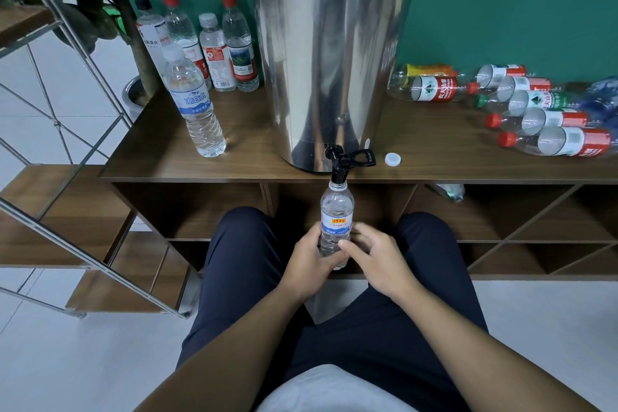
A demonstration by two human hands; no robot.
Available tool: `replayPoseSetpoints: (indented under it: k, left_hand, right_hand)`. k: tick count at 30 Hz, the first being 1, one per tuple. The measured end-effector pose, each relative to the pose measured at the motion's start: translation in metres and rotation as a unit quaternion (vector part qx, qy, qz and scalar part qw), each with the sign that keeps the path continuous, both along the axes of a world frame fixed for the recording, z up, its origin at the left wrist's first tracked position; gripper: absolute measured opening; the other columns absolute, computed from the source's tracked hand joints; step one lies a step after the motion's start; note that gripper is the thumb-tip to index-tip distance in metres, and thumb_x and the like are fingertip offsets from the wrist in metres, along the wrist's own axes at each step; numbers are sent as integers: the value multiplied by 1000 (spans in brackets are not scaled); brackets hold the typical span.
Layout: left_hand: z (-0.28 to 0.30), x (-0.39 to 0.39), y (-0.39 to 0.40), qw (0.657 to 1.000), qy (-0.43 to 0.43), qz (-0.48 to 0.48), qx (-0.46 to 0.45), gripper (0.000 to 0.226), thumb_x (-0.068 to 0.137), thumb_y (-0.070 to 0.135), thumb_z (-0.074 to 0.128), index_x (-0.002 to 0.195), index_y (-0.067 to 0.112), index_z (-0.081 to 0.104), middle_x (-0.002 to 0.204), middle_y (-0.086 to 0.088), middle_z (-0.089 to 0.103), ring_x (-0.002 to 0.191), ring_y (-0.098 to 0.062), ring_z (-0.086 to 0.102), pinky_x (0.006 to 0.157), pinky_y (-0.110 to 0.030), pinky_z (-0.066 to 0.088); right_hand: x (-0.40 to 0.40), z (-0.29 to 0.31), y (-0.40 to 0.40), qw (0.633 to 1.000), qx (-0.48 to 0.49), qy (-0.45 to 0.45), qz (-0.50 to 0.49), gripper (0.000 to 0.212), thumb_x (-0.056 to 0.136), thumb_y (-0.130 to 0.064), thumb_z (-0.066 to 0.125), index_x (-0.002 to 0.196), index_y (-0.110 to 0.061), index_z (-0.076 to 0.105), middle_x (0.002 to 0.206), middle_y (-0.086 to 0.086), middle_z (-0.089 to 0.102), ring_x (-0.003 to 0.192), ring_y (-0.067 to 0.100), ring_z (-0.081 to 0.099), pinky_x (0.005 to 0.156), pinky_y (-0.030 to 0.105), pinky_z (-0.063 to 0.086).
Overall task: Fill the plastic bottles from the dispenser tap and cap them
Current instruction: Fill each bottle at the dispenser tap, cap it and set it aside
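A clear plastic bottle (pixel 336 211) with a blue and white label stands upright under the black tap (pixel 338 165) of the steel dispenser (pixel 329 60), its open mouth right at the spout. My left hand (pixel 309 262) grips the bottle's lower part. My right hand (pixel 374 256) rests beside it with relaxed fingers, the thumb touching the bottle. A loose white cap (pixel 392 159) lies on the wooden table (pixel 451 157), just right of the tap.
Several capped, filled bottles (pixel 214 50) stand left of the dispenser, one (pixel 195 100) nearer the front. Several empty bottles (pixel 535 114) lie on their sides at the right. A metal stair frame (pixel 83 144) stands at left. Open shelves run under the tabletop.
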State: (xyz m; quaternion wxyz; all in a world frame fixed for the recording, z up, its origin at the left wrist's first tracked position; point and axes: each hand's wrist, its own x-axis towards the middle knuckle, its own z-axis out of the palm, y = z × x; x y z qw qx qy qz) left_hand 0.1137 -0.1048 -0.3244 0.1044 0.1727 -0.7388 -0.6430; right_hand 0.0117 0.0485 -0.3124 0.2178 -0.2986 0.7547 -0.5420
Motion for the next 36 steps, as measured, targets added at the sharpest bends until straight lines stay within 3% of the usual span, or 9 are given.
replayPoseSetpoints:
  k: [11, 19, 36]
  left_hand:
    - [-1, 0, 0, 1000, 6, 1, 10, 46, 96, 13, 87, 136, 25, 68, 121, 1, 81, 113, -19, 79, 103, -45, 64]
    - [1, 0, 0, 1000, 15, 4, 10, 47, 96, 10, 88, 136, 22, 68, 120, 3, 81, 112, -16, 79, 95, -28, 63]
    - [0, 0, 1, 1000, 17, 3, 15, 47, 96, 10, 87, 136, 24, 69, 121, 2, 81, 112, -18, 79, 98, -34, 65]
  right_hand:
    - [1, 1, 0, 1000, 1, -4, 2, 37, 107, -17, 75, 142, -26, 72, 130, -11, 80, 126, 10, 74, 111, 47, 59]
    - [1, 1, 0, 1000, -1, -8, 8, 38, 107, -20, 74, 144, -28, 70, 132, -10, 79, 126, 12, 74, 110, 48, 60]
    - [2, 4, 1, 1000, 21, 22, -2, 36, 106, -30, 76, 142, -31, 72, 131, -14, 79, 127, 9, 72, 110, 46, 59]
